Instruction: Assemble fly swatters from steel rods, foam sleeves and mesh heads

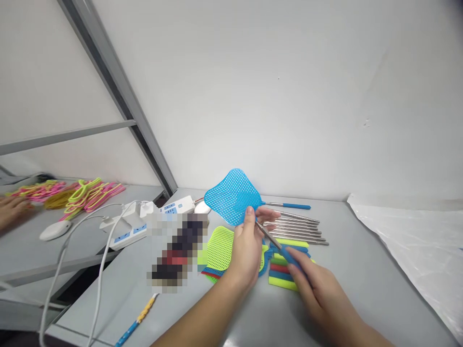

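Glossy, perforated plastic forms the blue mesh head (233, 196), while polished metal gleams on the held rod (268, 234) and the loose rods (303, 231). The coloured tubes (281, 275) look matt, possibly foam, though they show too small to be certain. Smooth plastic encases the power strip (130, 236); the counter (361, 279) wears a satin sheen, the plastic sheet (405, 236) a crinkled gloss.

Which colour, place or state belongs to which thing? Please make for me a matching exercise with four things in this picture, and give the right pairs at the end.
1. Metal rods
2. Plastic sheet
3. Held swatter
4. Foam-like tubes

A. Blue and silver, raised in the air
B. Yellow-green, blue and red
C. Silver, lying side by side
D. Whitish, at the picture's right

Pairs: 1-C, 2-D, 3-A, 4-B
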A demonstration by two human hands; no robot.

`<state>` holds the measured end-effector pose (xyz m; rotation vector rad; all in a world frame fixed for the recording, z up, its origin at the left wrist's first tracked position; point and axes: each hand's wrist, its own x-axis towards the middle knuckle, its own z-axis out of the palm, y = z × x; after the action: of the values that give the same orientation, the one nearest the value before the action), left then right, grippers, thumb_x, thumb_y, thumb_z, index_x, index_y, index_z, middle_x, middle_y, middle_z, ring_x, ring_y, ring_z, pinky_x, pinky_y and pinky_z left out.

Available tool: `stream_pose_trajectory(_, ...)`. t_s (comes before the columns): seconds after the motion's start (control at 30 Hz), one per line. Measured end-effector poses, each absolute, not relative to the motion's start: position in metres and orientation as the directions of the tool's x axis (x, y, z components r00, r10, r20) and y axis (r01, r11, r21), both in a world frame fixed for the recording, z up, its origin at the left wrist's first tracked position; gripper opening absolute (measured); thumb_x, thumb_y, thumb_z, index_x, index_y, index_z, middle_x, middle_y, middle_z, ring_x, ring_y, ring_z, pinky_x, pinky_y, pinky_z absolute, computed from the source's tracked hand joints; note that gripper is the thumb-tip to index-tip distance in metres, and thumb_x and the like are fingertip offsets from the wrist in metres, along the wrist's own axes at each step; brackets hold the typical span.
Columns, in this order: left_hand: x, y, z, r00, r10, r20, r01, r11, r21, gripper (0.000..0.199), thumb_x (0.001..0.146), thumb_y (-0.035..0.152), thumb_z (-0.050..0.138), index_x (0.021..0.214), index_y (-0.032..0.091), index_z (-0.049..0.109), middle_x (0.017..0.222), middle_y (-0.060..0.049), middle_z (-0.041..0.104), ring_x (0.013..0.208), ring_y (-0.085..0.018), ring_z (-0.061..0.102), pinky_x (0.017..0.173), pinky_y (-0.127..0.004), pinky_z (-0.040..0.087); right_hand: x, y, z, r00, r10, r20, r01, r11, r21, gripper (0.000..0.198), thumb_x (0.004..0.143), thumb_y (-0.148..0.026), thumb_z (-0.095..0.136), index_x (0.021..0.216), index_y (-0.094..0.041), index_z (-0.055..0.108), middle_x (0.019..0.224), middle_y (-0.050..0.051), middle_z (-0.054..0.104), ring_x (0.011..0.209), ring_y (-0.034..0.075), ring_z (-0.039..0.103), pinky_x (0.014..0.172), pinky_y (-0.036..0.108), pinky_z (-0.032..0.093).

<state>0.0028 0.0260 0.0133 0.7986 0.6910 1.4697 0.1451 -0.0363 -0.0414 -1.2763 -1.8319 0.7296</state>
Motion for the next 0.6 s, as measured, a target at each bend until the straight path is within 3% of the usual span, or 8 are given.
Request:
stream_pose_trajectory(0.17,0.006,0.022,0.013,0.035,0.995,0.093,-0.613,-0.053,0.788,0.039,0.097,0.046,0.04,0.083,0.017,0.063,0.091,-0.01,0.072,0.099,-0.022,0.064,0.08,-0.033,0.047,0.138,-0.038,-0.028,-0.173,0.935,0.311,0.449,0.356,-0.82,0.037,0.096,-0.041,0.041,0.118,-0.021,0.063,0.105,0.009,0.073,0.091,0.022,0.07,0.079,0.029,0.056)
stream_pose_trajectory(0.4,0.002,0.025,0.012,0.045,0.998,0.041,-0.578,-0.008,0.816,0.039,0.094,0.051,0.043,0.082,0.018,0.061,0.083,-0.007,0.071,0.083,-0.018,0.063,0.076,-0.029,0.046,0.141,-0.031,-0.012,-0.199,0.974,0.105,0.348,0.171,-0.922,0.04,0.095,-0.048,0.042,0.112,-0.021,0.067,0.101,0.007,0.074,0.09,0.021,0.07,0.08,0.028,0.056)
stream_pose_trajectory(0.5,0.001,0.025,0.014,0.03,0.998,0.059,-0.545,-0.033,0.838,0.041,0.093,0.053,0.046,0.079,0.018,0.062,0.079,-0.005,0.068,0.076,-0.015,0.06,0.077,-0.028,0.046,0.15,-0.024,-0.016,-0.207,0.962,0.176,0.462,0.255,-0.849,0.038,0.096,-0.044,0.041,0.115,-0.022,0.065,0.107,0.008,0.072,0.092,0.022,0.069,0.08,0.032,0.055)
stream_pose_trajectory(0.6,0.001,0.023,0.013,-0.005,1.0,0.029,-0.519,-0.028,0.854,0.043,0.091,0.056,0.046,0.077,0.018,0.062,0.076,-0.004,0.066,0.077,-0.017,0.061,0.075,-0.028,0.048,0.159,-0.018,-0.024,-0.232,0.907,0.352,0.637,0.415,-0.649,0.036,0.097,-0.036,0.039,0.12,-0.022,0.063,0.106,0.008,0.072,0.089,0.022,0.07,0.076,0.033,0.054)
